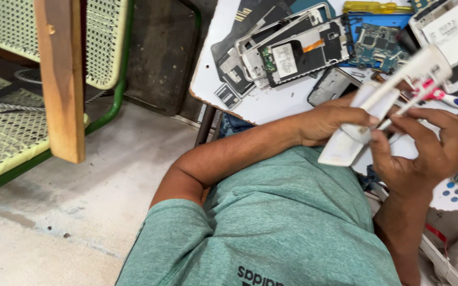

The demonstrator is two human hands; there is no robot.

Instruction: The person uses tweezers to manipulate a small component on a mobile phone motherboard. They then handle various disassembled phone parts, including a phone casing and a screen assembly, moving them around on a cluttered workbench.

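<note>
My left hand (327,121) grips a long white plastic device (384,106) that points up and to the right over the white worktable (263,103). My right hand (425,151), with a ring on one finger, pinches a thin white rod (398,114) against the underside of that device. Both hands are close together at the right of the view, above my green shirt.
Opened phone frames (292,50) and a blue circuit board (375,42) lie on the table beyond my hands. A yellow-handled tool (375,7) and a pink-and-white tool (446,98) lie there too. A green mesh chair (22,79) and a wooden post (62,79) stand at the left.
</note>
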